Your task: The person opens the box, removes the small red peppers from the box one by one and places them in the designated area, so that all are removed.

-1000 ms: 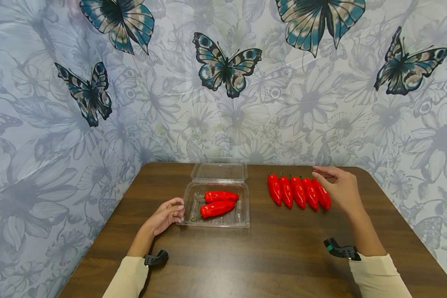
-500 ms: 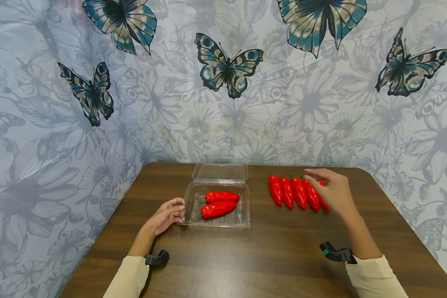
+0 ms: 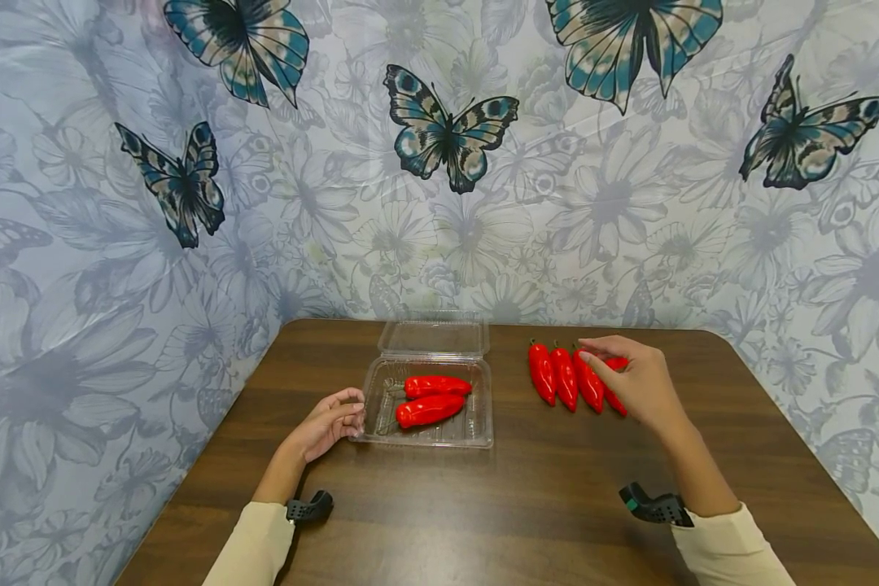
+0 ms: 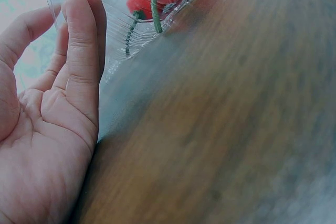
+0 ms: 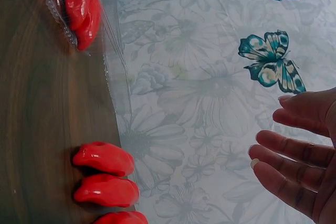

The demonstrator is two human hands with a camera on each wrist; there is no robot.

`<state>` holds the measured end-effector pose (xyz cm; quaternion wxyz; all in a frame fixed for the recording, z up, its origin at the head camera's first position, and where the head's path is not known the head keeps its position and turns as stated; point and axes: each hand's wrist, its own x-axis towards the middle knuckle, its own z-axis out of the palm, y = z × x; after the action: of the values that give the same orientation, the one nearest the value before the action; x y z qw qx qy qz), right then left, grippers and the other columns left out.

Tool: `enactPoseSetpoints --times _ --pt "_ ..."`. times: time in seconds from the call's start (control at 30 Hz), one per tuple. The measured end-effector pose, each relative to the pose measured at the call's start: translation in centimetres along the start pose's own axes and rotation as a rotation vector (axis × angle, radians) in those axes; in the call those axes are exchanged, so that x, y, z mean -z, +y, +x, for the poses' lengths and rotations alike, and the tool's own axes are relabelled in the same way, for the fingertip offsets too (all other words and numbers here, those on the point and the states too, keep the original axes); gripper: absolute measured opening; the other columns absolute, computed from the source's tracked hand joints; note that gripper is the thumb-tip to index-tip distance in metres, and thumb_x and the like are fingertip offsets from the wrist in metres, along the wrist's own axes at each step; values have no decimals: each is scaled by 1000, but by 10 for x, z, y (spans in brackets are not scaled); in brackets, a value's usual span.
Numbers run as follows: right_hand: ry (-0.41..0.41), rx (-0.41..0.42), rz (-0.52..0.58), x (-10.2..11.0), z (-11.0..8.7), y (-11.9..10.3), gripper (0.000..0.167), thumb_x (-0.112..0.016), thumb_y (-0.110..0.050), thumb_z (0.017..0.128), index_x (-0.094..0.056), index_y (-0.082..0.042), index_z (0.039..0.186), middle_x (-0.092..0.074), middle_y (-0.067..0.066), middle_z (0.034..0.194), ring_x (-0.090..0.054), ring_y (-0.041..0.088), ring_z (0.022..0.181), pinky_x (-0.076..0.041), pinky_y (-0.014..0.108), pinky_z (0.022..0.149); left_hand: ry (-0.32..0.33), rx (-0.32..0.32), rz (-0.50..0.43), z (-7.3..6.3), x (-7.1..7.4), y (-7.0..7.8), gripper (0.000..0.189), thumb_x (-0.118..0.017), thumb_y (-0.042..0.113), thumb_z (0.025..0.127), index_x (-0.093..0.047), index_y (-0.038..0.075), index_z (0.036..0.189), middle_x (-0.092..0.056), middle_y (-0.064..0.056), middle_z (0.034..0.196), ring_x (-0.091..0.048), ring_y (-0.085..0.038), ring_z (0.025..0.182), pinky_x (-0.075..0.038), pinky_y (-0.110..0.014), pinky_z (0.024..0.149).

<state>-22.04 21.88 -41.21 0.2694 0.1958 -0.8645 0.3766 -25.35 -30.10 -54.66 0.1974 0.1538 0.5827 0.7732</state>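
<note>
A clear plastic clamshell container lies with its lid folded back, and two red peppers rest inside it. My left hand holds the container's left rim between thumb and fingers; in the left wrist view the fingertips meet at the clear edge near the green stems. Over a row of several red peppers, my right hand hovers with relaxed fingers, covering part of the row's right end. In the right wrist view nothing is between its fingers, which are well apart from the peppers.
The container's raised lid leans back near the far edge of the brown wooden table. Behind it hangs a floral cloth with butterflies. A black wrist camera sits on the right wrist, another black camera on the left.
My right hand has moved left along the row of peppers, from its right end toward the middle, still holding nothing. The left hand stays at the container's rim.
</note>
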Motion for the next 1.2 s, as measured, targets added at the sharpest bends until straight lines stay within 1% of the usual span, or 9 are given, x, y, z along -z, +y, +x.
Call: enactPoseSetpoints --times 0.1,0.23,0.4,0.57,0.7,0.9,1.0,1.07,1.2 --pt "-15 9 1 -4 -1 -2 22 -76 -8 91 -77 -8 113 -76 3 105 -64 4 85 -48 13 70 -10 -7 0 1 0 0 22 -39 0 108 -57 13 110 -67 -1 85 -68 -14 75 -58 -25 70" --pt "-54 -10 18 -9 -3 -4 23 -76 -9 91 -77 -10 114 -75 2 107 -63 9 84 -50 18 61 -11 -3 -7 2 0 -1 22 -39 1 108 -57 13 110 -67 -1 86 -68 -14 75 -58 -26 70" --pt "-82 -27 42 -17 -5 -9 23 -79 -14 90 -78 -14 113 -76 0 108 -70 20 98 -52 16 72 -6 9 -5 3 -1 0 20 -40 2 108 -56 13 110 -67 -1 86 -68 -14 75 -58 -26 70" --pt "-115 -21 60 -25 -7 -15 24 -80 -13 89 -78 -11 113 -75 5 110 -69 25 95 -50 22 55 6 10 13 4 -1 2 16 -42 4 108 -55 11 113 -67 -1 87 -67 -14 76 -58 -26 71" --pt "-155 -13 94 -33 -8 -20 26 -81 -13 88 -78 -10 113 -75 4 108 -64 20 80 -46 26 47 18 13 23 2 0 1 13 -43 4 108 -54 9 114 -66 -1 87 -67 -15 75 -58 -26 70" --pt "-207 38 94 -46 -10 -26 28 -82 -16 87 -78 -14 114 -76 -2 107 -60 10 74 -50 23 52 5 6 21 -1 -1 0 16 -40 2 108 -54 8 113 -66 -1 86 -67 -15 75 -58 -26 70" --pt "-245 66 107 -53 -11 -28 29 -81 -17 88 -77 -15 116 -76 1 111 -61 13 77 -50 24 52 10 -1 15 -1 -1 1 15 -41 2 108 -54 7 113 -66 -1 86 -67 -14 75 -58 -26 70" --pt "-260 86 101 -59 -13 -29 29 -81 -18 88 -77 -14 116 -75 2 112 -65 15 88 -53 24 59 9 -2 11 -1 -1 1 14 -41 2 108 -53 7 114 -66 -1 87 -67 -15 75 -58 -26 70" --pt "-289 113 115 -69 -18 -33 31 -81 -16 87 -76 -12 117 -74 4 113 -68 11 89 -54 25 63 17 10 6 -1 -1 0 14 -42 2 108 -53 6 114 -66 -2 87 -67 -15 75 -58 -26 70"
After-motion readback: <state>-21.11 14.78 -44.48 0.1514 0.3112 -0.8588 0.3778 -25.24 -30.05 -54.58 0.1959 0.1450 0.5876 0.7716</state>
